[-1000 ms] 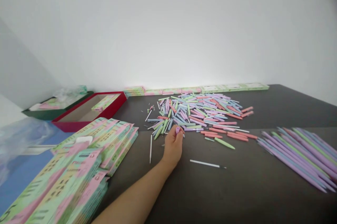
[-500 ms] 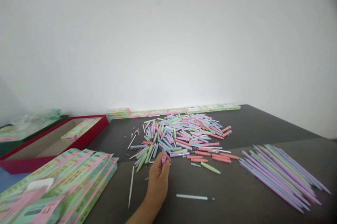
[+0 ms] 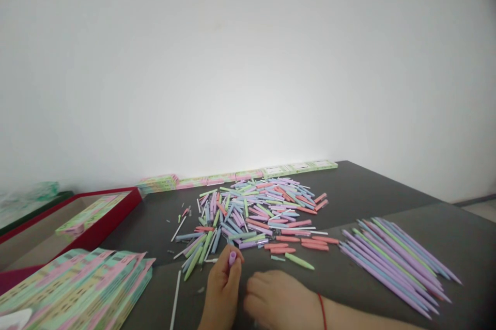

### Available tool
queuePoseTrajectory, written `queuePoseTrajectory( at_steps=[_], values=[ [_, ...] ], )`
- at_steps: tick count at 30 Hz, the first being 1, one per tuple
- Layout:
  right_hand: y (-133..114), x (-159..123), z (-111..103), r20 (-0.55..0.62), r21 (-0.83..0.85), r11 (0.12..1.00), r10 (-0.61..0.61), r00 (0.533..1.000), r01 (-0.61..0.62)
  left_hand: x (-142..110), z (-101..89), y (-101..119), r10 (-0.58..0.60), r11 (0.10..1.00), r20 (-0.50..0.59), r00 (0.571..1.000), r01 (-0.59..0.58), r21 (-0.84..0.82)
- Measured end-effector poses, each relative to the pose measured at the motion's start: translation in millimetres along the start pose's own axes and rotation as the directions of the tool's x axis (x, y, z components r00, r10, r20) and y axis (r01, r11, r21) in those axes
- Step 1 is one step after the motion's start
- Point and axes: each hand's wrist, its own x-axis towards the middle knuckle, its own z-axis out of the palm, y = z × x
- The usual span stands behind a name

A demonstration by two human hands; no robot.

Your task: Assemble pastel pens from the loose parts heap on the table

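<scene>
left hand (image 3: 221,288) pinching purple pen part (image 3: 232,257) | right hand (image 3: 281,301) curled, grip unclear | red box (image 3: 112,216) holds card pack (image 3: 87,215)

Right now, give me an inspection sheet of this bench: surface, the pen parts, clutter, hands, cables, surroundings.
Surface: dark table.
Job's things: loose pile of pastel pen parts; row of long assembled pens on the right.
Clutter: stack of printed cards, red tray, white refill.
Hands: left hand pinches a purple pen piece in its fingers; right hand rests beside it, palm down, grip unclear.
Cables: nothing seen.
Surroundings: plain white wall, boxes along the far edge.
</scene>
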Motion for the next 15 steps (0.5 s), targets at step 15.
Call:
queuePoseTrajectory(
  at_steps=[15],
  values=[
    [94,15,-2,0.296,0.077,0.820,0.525,0.798,-0.568,0,1.4,2,-0.013,1.000,0.065,0.998,0.014,-0.013]
  ],
)
